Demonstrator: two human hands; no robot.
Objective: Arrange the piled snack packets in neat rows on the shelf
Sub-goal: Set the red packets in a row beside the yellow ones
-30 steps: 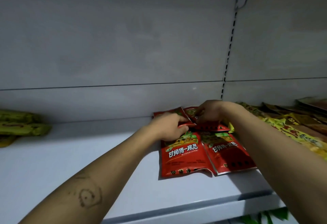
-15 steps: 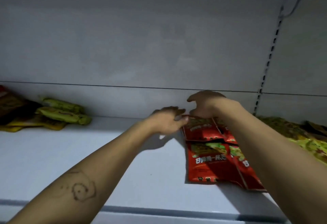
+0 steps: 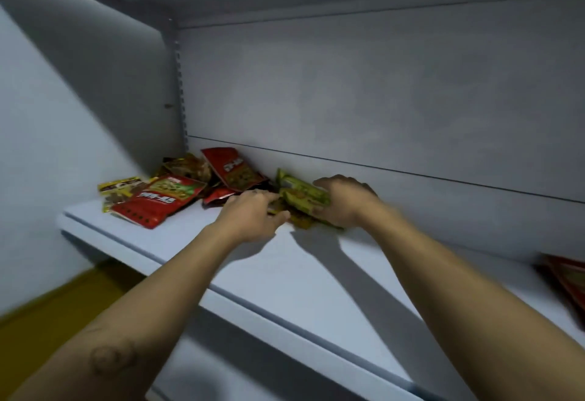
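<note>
A loose pile of snack packets lies at the left end of the white shelf (image 3: 316,267). It holds a large red packet (image 3: 158,199) at the front, another red packet (image 3: 235,169) leaning on the back wall, a yellow and brown packet (image 3: 118,188) and darker ones behind. To the right of the pile are green packets (image 3: 302,196). My right hand (image 3: 345,201) is closed around their right side. My left hand (image 3: 253,214) touches their left side with its fingers curled on them. Some packets are hidden under my hands.
A slotted metal upright (image 3: 179,84) runs up the back left corner beside a grey side panel. The arranged red packets (image 3: 569,277) show at the far right edge. Yellow floor (image 3: 47,305) is below left. The shelf's front lip runs diagonally under my forearms.
My view has swung left from the arranged red packets to the pile. Both hands left the red packets and now close on the green packets.
</note>
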